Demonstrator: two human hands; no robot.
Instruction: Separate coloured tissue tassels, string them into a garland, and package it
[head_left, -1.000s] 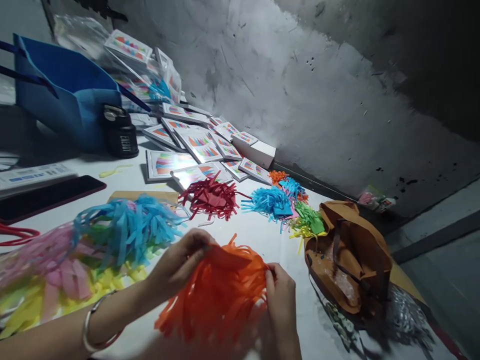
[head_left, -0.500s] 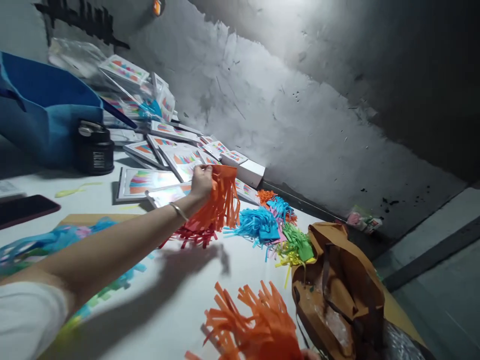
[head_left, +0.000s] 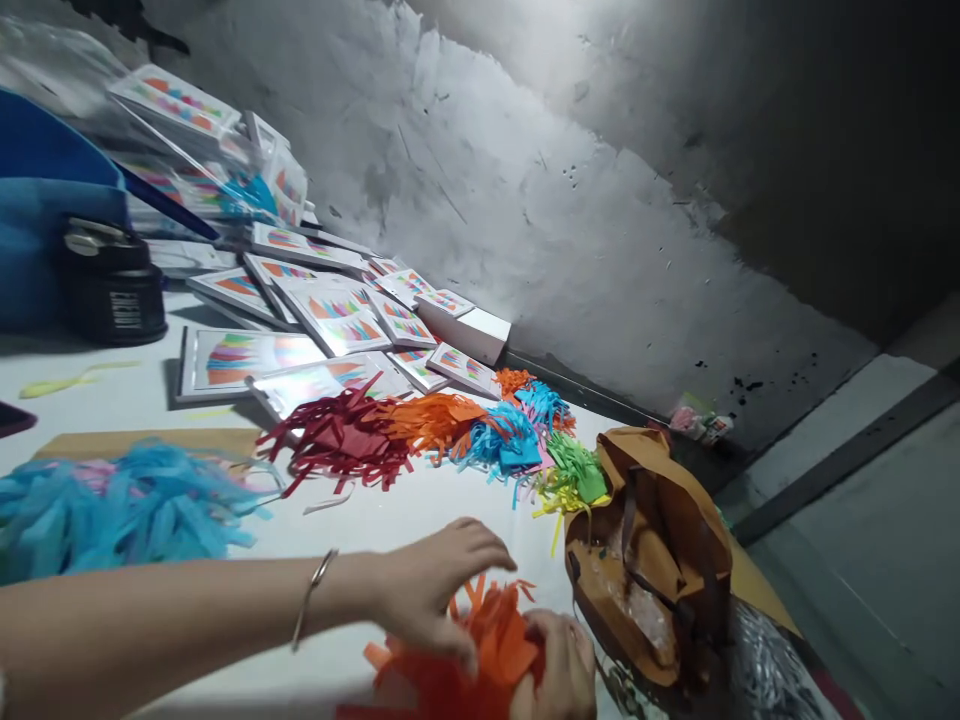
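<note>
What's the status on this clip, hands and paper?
Right hand gripping orange paper fringe. Left hand open, fingers resting on it. Brown bag close at right.

Single view, head-worn camera: it looks forward and down across the white tabletop (head_left: 420, 515) toward the grey wall (head_left: 525, 200) behind it. The frame is tilted, so the wall's foot slopes down to the right. Close range: the left hand (head_left: 431, 590) and right hand (head_left: 551, 665) sit at the bottom edge, the right partly cut off.
</note>
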